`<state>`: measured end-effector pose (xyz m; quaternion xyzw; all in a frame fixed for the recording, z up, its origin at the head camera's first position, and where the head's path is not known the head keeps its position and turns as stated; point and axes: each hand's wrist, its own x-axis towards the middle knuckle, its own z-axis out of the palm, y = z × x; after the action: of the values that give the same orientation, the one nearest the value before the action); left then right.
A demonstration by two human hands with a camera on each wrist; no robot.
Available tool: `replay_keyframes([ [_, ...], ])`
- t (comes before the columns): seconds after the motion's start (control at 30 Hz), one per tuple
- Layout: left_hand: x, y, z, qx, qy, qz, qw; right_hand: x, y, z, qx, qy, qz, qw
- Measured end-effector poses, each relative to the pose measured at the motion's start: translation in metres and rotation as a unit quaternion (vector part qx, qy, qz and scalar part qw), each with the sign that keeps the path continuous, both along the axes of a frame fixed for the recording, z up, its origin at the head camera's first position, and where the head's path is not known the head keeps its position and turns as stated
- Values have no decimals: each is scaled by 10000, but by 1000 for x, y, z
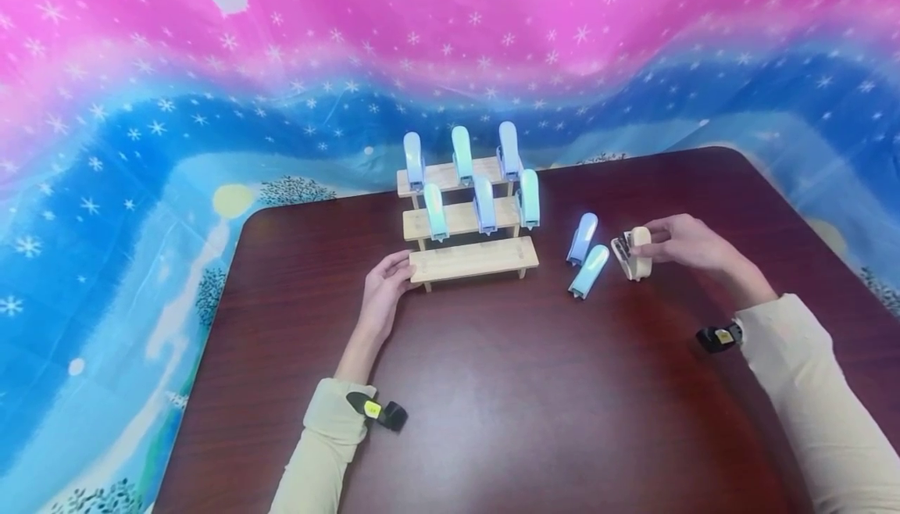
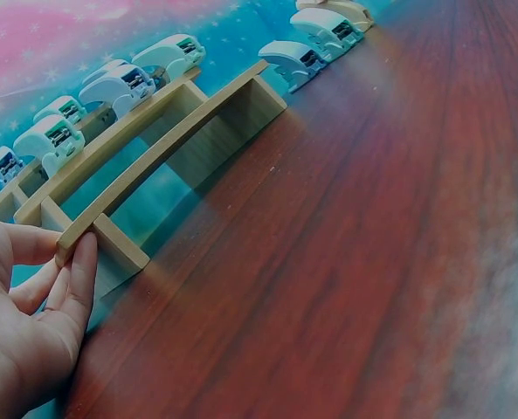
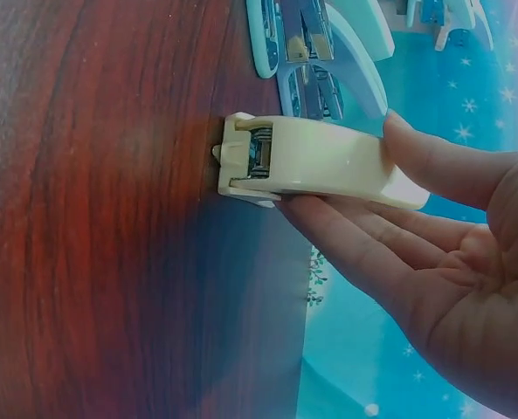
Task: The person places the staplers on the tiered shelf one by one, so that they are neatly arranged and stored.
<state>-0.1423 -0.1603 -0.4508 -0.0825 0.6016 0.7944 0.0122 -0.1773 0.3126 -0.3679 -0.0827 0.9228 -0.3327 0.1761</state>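
My left hand pinches the left end of the lowest shelf of a three-step wooden display rack, thumb above and fingers below in the left wrist view. My right hand holds a cream stapler between thumb and fingers, at the right of the table. Its hinge end points down, close over the wood in the right wrist view. Just left of it lie a lavender stapler and a mint stapler. Mint and lavender staplers stand on the rack's upper two steps, such as a lavender stapler in the middle row.
The rack stands near the back of a dark red-brown table. Behind it hangs a pink and blue snowflake cloth, which also runs down the left side. Black straps with small cameras sit at both wrists.
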Motion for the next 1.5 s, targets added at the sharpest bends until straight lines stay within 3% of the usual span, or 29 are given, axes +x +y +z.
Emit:
replay_keyframes([
  [0.5, -2, -1, 1, -42, -14, 21, 10000, -6, -1, -5, 369, 484, 93, 9981],
  [1.1, -2, -1, 1, -39, -42, -18, 10000, -13, -1, -10, 329, 225, -48, 9992],
  [1.5, 0, -1, 1, -80, -26, -7, 10000, -10, -4, -12, 450, 211, -128, 9987],
])
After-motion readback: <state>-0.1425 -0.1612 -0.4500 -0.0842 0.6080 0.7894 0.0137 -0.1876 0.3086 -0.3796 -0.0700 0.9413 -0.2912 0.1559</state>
